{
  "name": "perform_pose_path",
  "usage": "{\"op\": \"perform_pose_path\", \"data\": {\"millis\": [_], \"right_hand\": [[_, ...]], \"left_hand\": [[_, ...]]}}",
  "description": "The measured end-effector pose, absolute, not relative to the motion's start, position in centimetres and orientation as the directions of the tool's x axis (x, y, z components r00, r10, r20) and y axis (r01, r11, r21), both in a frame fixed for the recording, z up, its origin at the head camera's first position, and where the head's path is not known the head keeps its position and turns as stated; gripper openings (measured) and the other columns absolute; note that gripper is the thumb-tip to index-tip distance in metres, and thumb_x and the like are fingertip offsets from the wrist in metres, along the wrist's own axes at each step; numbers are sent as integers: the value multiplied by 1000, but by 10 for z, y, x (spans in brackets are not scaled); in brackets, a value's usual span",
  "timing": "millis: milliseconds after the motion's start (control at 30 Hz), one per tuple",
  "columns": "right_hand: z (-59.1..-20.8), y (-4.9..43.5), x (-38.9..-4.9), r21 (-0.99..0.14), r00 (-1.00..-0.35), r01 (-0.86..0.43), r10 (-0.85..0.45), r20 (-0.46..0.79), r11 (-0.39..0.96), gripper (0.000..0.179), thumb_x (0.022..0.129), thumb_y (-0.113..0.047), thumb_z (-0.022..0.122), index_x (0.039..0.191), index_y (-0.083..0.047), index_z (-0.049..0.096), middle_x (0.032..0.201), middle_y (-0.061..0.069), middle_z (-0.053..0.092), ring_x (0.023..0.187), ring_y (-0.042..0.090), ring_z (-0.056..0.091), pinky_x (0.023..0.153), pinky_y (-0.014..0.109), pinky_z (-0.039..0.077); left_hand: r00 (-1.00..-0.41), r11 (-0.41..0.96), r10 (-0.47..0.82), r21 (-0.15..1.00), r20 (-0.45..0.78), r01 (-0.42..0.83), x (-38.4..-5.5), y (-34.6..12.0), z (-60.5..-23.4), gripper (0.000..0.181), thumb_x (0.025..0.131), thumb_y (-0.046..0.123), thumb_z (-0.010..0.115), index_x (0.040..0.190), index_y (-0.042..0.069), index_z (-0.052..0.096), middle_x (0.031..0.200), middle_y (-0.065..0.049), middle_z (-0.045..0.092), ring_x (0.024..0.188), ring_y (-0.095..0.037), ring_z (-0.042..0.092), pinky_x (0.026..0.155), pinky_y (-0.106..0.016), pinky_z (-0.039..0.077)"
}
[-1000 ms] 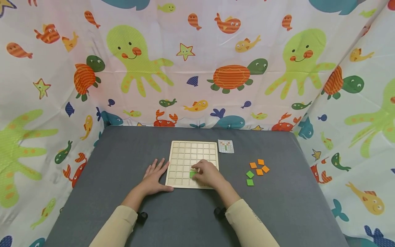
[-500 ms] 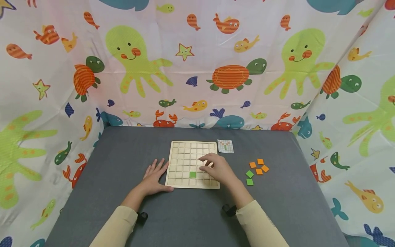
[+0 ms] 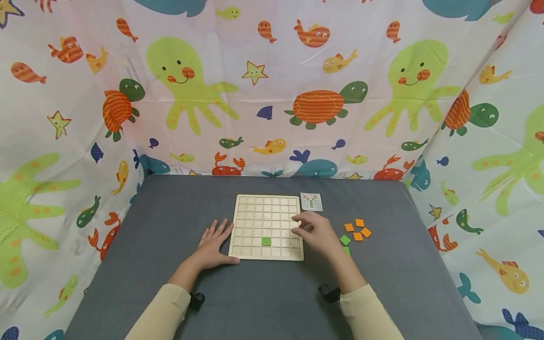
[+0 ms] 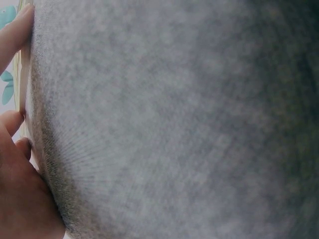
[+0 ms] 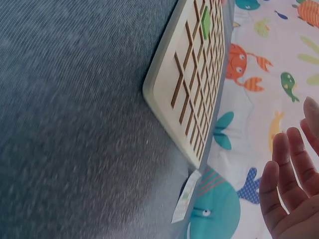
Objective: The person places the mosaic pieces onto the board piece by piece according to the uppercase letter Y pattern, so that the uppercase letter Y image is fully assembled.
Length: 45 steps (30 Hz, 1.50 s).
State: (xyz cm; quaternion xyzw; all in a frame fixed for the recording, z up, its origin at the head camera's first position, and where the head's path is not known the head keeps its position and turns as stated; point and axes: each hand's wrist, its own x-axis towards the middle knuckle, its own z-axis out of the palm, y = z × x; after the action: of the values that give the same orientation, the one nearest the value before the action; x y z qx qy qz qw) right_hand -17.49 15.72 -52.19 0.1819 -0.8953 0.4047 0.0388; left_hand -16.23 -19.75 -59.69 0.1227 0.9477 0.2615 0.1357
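Note:
A wooden grid board (image 3: 247, 226) lies flat on the grey table, with one green square tile (image 3: 266, 241) set in a cell of its lower middle. My left hand (image 3: 211, 246) rests at the board's left side, fingers spread, the thumb touching its front left corner. Its fingers also touch the board edge in the left wrist view. Above the board's right edge is my right hand (image 3: 316, 233), holding nothing; the right wrist view has its fingers loosely bent and apart. Right of it lie two loose green tiles (image 3: 345, 240), the nearer partly hidden by the hand, and several orange tiles (image 3: 358, 236).
A small printed pattern card (image 3: 311, 201) lies at the board's far right corner. The grey cloth-covered table (image 3: 182, 203) meets a curtain (image 3: 272, 137) printed with sea animals behind and at both sides.
My right hand has let go of the green tile, leaving it in the board's cell, and has moved right to the board's right edge. My left hand has stayed in place.

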Motion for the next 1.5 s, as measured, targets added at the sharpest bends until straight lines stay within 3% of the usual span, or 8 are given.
{"op": "perform_pose_path", "data": {"millis": [867,1033,1200,1500], "right_hand": [[-518,205,-163,-721,-949,-314,-190,250,618,32,84,-13,83,116,-11,75,112,5,72,90,21,69,76,42,61],[-519,211,-161,-699,-944,-327,-188,271,636,32,84,-11,83,115,-9,75,110,6,73,90,21,69,75,38,61],[-521,217,-157,-697,-952,-302,-170,254,650,33,84,-11,84,115,-13,75,110,6,74,91,21,69,75,36,61],[-525,230,-150,-718,-969,-243,-136,204,652,35,84,-13,83,118,-12,74,113,4,72,93,21,69,78,43,61]], "left_hand": [[-928,827,311,540,-207,157,-161,-197,-592,122,69,69,81,163,21,20,171,-9,10,157,-39,-5,123,-62,1],[-928,830,307,536,-210,154,-161,-197,-593,123,68,70,81,163,22,20,171,-8,9,157,-39,-6,123,-62,1],[-929,831,303,536,-213,148,-162,-197,-595,124,68,71,81,163,22,20,171,-8,9,157,-39,-6,123,-62,1],[-928,825,309,544,-208,153,-162,-199,-596,124,67,72,80,163,23,18,171,-8,8,157,-38,-7,123,-62,-1]]}}
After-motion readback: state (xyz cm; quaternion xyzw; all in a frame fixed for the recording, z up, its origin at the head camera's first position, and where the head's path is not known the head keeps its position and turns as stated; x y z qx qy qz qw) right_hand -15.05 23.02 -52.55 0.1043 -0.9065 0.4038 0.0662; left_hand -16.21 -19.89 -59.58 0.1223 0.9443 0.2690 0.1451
